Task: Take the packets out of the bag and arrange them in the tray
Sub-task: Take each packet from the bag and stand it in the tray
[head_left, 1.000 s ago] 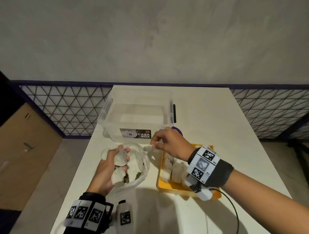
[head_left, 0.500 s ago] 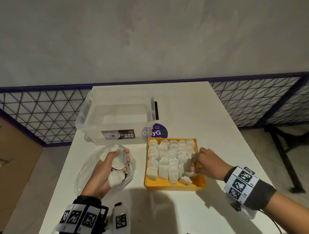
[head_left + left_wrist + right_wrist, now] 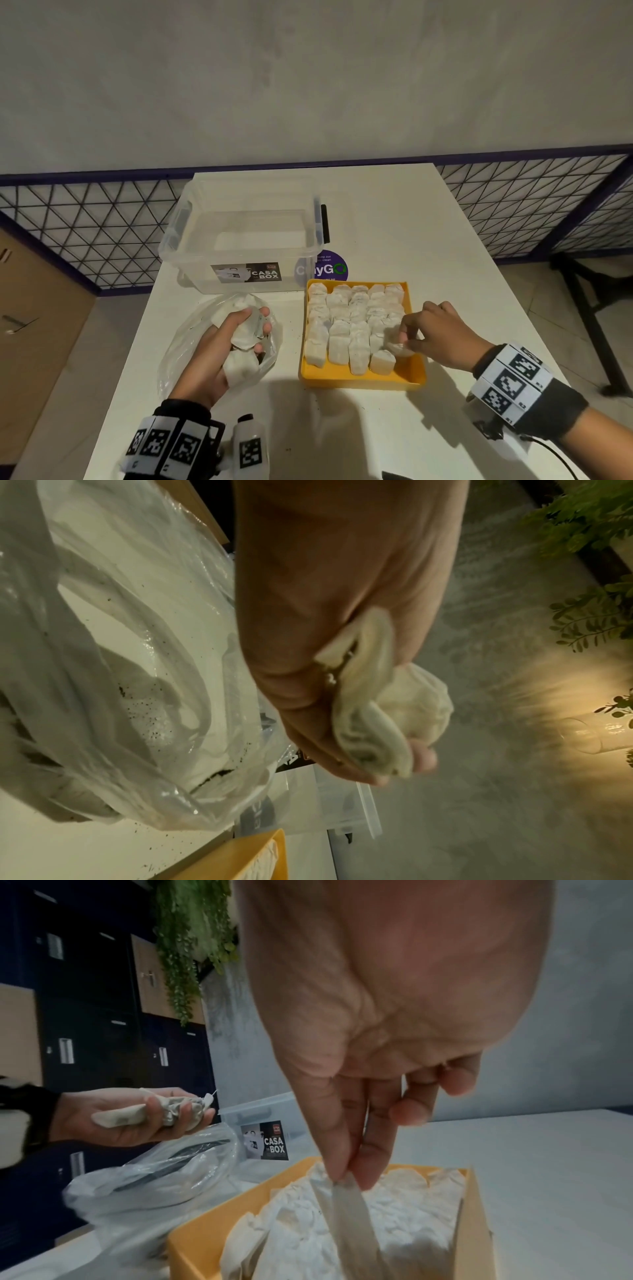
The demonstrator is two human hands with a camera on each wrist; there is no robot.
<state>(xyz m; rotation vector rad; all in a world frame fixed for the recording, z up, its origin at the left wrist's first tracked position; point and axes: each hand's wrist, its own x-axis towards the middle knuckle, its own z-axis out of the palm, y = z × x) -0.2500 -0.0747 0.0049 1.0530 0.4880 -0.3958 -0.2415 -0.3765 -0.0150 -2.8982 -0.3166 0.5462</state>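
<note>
At the yellow tray (image 3: 359, 378), my right hand (image 3: 436, 334) pinches one packet (image 3: 349, 1213) by its top edge between thumb and fingertips, standing it in the near right row. My left hand (image 3: 219, 346) clutches a bunch of packets (image 3: 241, 342) over the clear bag (image 3: 178, 346), just left of the tray. I judge these packets light, soft and easily crushed; the flat sealed edge looks the safest hold, with gentle pressure.

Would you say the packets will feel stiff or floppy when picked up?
Likely floppy: the packets crumple in the left hand's grip. Probably light, as the right hand lifts one with a fingertip pinch. Possibly fragile: dark specks dot the bag.
</note>
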